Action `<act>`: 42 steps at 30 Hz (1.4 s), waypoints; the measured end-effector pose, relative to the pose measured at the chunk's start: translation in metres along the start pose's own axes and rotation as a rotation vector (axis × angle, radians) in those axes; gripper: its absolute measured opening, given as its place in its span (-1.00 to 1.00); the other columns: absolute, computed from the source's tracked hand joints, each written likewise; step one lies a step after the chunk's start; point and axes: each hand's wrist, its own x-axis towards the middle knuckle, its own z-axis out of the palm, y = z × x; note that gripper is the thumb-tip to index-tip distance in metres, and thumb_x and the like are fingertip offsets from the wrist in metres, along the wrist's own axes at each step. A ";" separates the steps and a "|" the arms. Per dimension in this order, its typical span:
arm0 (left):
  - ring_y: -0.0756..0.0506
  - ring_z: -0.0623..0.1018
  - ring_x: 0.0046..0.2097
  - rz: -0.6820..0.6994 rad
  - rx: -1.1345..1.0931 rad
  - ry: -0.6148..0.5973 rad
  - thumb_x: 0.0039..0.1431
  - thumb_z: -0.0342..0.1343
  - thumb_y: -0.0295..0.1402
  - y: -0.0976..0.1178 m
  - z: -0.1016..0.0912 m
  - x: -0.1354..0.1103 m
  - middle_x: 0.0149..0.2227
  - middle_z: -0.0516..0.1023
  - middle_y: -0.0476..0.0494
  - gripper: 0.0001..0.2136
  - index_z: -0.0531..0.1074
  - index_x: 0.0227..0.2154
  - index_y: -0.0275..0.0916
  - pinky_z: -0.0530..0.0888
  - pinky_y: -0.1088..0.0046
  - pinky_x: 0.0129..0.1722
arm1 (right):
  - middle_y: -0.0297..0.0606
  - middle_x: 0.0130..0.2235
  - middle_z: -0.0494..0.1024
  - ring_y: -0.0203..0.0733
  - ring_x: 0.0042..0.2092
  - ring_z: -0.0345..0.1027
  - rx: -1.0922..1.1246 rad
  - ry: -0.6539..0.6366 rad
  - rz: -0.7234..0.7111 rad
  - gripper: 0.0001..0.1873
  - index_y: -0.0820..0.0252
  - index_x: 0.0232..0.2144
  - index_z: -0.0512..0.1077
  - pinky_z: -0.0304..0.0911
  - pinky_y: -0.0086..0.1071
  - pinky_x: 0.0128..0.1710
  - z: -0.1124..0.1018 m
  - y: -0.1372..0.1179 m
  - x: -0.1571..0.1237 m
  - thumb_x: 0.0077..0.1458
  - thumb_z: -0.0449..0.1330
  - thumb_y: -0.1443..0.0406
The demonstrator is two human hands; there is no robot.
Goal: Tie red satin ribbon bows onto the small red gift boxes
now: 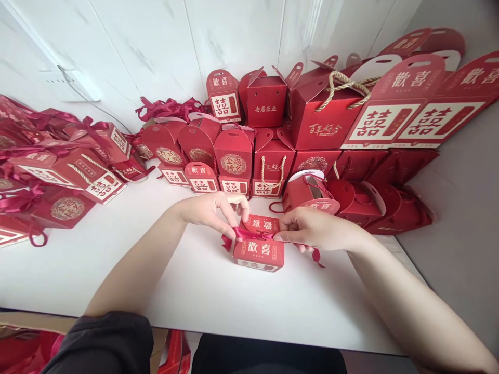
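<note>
Forearms (134,259) slanted inward from either side of the gift box (259,252), wrists bent, backs of both hands upward. Left hand (218,212) sat at the box's left end, thumb and a fingertip closed on the dark pink ribbon (249,234), another finger arched above. Right hand (306,228) sat at the box's right end, thumb laid along the same ribbon and fingers curled under, pinching it. Hands apart from each other, box between them.

Gift box rested on the counter (187,291), long axis running roughly left to right. Lettering on its near slope read upright toward the wearer; that on its far slope was inverted. Ribbon crossed the top along that axis, one loose tail beyond the box's right end.

Behind the box: stacked red cartons (234,150). Left of it, well apart: a pile of ribboned boxes (58,171).
</note>
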 end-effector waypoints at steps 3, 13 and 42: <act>-0.26 0.43 0.15 0.128 -0.114 0.027 -0.01 0.35 -0.30 -0.004 0.013 0.010 0.02 0.57 -0.23 -0.95 0.67 -0.45 -0.10 0.31 0.17 0.20 | -0.38 -0.60 0.39 -0.33 -0.57 0.26 -0.005 0.001 -0.023 -0.64 0.16 -0.52 0.22 0.16 -0.48 -0.60 0.000 0.002 0.001 0.20 0.11 0.08; -0.05 0.58 -0.30 0.042 -0.262 0.248 0.03 0.31 -0.16 -0.037 0.039 0.026 -0.47 0.65 -0.14 -0.77 0.63 -0.56 -0.21 0.06 0.18 0.33 | -0.41 -0.59 0.38 -0.36 -0.58 0.24 0.036 0.002 -0.090 -0.57 0.16 -0.53 0.20 0.14 -0.49 -0.60 -0.001 0.008 0.007 0.19 0.13 0.00; -0.06 0.59 -0.17 -0.147 -0.232 0.143 0.10 0.25 -0.36 -0.015 0.030 0.017 -0.23 0.61 -0.17 -0.77 0.49 -0.17 -0.29 0.48 0.34 -0.07 | -0.38 -0.48 0.39 -0.37 -0.50 0.17 0.316 0.206 -0.414 -0.66 0.24 -0.14 0.49 0.12 -0.45 -0.50 0.010 0.009 0.027 0.21 0.17 0.10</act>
